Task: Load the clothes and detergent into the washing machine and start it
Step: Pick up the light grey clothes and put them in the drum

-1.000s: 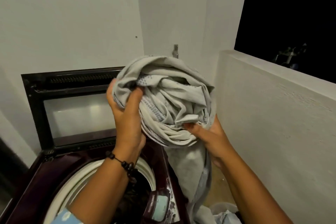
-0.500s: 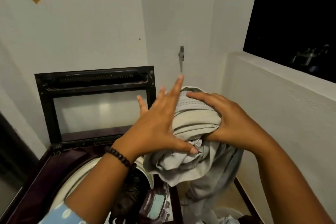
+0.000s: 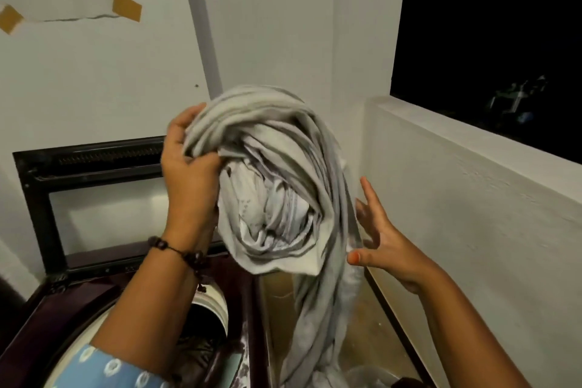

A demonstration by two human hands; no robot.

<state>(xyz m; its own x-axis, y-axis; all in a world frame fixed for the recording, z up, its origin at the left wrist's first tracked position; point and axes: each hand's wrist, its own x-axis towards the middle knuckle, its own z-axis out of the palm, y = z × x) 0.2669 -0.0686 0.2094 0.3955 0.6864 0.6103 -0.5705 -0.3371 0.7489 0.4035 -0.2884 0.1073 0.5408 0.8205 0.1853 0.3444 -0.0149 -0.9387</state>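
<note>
Head view: left hand (image 3: 189, 173) clenched on bunched pale grey cloth (image 3: 277, 186); right hand (image 3: 382, 239) released, fingers spread, thumb touching cloth.

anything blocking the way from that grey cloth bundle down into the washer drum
Nothing visible does. The lid stands open and the drum opening lies below-left of the grey cloth; only the left hand's own forearm crosses above it. The cloth's tail hangs outside the machine's right side.

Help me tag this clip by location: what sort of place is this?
Probably a home balcony or utility nook used for laundry. A top-loading washer stands with its lid up against white walls, a low parapet opens onto the night sky, and the left hand holds up a bundled grey cloth.
</note>
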